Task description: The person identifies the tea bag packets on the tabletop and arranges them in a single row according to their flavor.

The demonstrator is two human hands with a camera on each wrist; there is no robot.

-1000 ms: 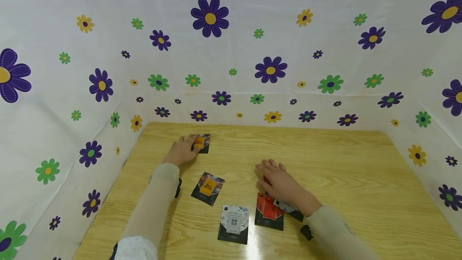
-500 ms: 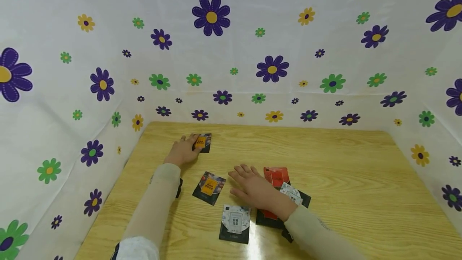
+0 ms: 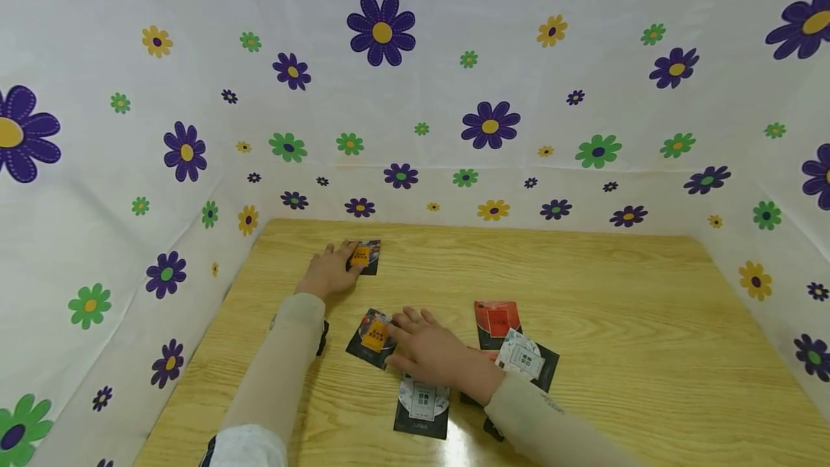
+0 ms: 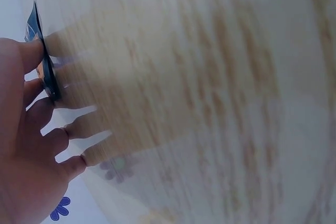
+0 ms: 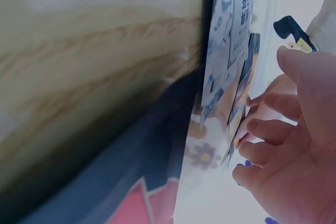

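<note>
Left hand spread, fingertips on the orange-labelled packet beneath. Right hand loose, holding nothing, fingertips over the edge of a second packet. I'd lower them flat, pressing lightly before any slide.

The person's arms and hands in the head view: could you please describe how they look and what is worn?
The left hand and right hand are gloveless. A beige left sleeve and matching right sleeve, with a faint grey marking, cover the forearms. White fabric shows farther up the left arm, and a black piece shows by the left wrist.
</note>
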